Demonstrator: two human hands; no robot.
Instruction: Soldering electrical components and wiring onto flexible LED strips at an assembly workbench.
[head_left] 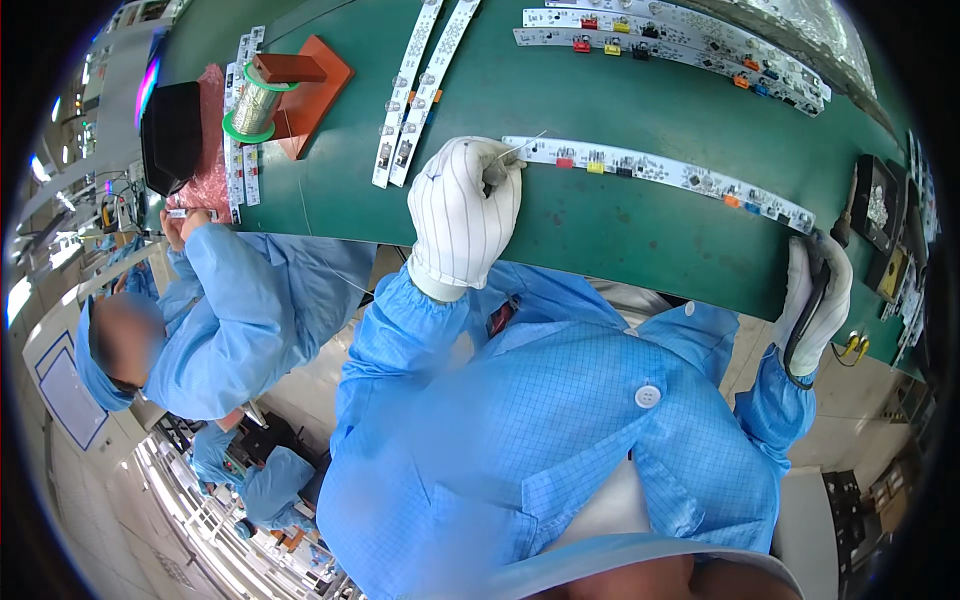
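My left hand point(465, 205), in a white pinstriped glove, pinches thin solder wire point(528, 143) over the left end of a white circuit board strip point(690, 178). The strip lies on the green mat and carries red, yellow, black, orange and blue connectors. At its right end is my gloved right hand point(825, 290), fingers bent around what looks like a soldering iron point(842, 232). A black cord runs from between those fingers down to the wrist. Part of the iron's grip is hidden by the glove.
A solder spool point(256, 105) sits on an orange-red stand point(318, 95). Two strips point(418, 100) lie left of centre; several more point(680, 50) lie at the far right. A dark tray point(876, 205) stands near my right hand. A co-worker in blue point(250, 290) sits at left.
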